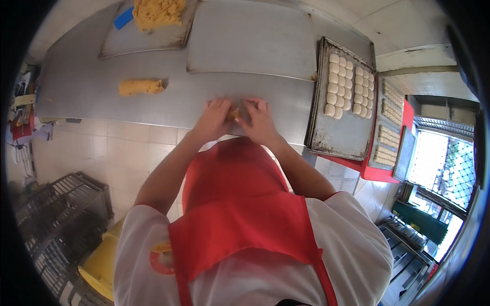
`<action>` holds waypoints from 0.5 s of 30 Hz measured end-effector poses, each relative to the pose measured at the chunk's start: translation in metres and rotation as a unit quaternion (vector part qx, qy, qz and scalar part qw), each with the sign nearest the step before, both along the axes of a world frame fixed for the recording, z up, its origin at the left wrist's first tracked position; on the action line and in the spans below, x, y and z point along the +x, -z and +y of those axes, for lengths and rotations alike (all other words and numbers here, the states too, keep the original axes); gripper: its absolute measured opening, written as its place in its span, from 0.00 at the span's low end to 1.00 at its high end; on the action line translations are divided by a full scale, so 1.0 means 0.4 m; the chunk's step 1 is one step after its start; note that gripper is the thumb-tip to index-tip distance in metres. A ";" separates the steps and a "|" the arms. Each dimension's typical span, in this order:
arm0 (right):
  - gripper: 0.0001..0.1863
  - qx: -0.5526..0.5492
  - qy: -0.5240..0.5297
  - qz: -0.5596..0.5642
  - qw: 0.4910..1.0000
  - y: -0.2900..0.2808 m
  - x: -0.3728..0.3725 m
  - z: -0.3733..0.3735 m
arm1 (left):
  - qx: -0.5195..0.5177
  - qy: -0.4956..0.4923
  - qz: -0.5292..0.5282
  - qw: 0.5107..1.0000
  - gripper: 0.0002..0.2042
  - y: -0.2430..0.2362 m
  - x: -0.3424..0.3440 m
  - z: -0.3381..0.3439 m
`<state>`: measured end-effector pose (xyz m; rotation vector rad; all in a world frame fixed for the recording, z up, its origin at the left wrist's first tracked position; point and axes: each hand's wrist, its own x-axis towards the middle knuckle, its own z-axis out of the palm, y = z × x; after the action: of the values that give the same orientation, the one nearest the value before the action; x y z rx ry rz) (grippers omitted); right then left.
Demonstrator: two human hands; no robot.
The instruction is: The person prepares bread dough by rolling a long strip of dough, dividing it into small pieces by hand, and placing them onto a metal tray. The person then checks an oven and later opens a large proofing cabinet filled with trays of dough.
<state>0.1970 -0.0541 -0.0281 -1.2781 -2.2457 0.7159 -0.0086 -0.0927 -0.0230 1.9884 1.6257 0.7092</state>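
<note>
A small piece of orange dough (pixel 234 113) lies between my hands, close to the front edge of the steel table. My left hand (pixel 214 121) is closed at its left side, its fingers curled against it and partly hiding it. Opposite, my right hand (pixel 260 121) has its thumb and fingers apart, the thumb near the dough. Farther left, a thick log of the same orange dough (pixel 141 87) rests on the bare metal. Behind it, a large mound of orange dough (pixel 159 13) sits on a tray, with a blue scraper (pixel 124 19) beside it.
A bare metal baking tray (pixel 252 38) lies beyond my hands. At right, a stacked dark tray (pixel 334 135) carries rows of pale dough balls (pixel 338 86). Past it, more trays of small pieces (pixel 388 136) stand on a red surface. Wire racks (pixel 66 204) and a yellow bin (pixel 99 262) are lower left.
</note>
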 end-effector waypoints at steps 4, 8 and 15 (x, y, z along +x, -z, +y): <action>0.18 -0.153 -0.077 0.099 0.980 -0.013 0.013 0.027 | -0.178 -0.067 -0.291 0.938 0.34 -0.042 0.010 -0.055; 0.16 -0.385 -0.055 0.295 0.873 -0.047 0.009 0.047 | -0.217 -0.148 -0.445 0.856 0.28 -0.059 0.017 -0.041; 0.16 -0.282 0.023 0.228 0.932 -0.119 -0.009 0.033 | -0.238 -0.119 -0.513 0.816 0.19 -0.105 0.021 -0.012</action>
<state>0.1935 -0.0410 0.0197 -1.2277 -1.6767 1.5412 -0.0003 -0.0977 0.0188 0.7586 1.1660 1.0730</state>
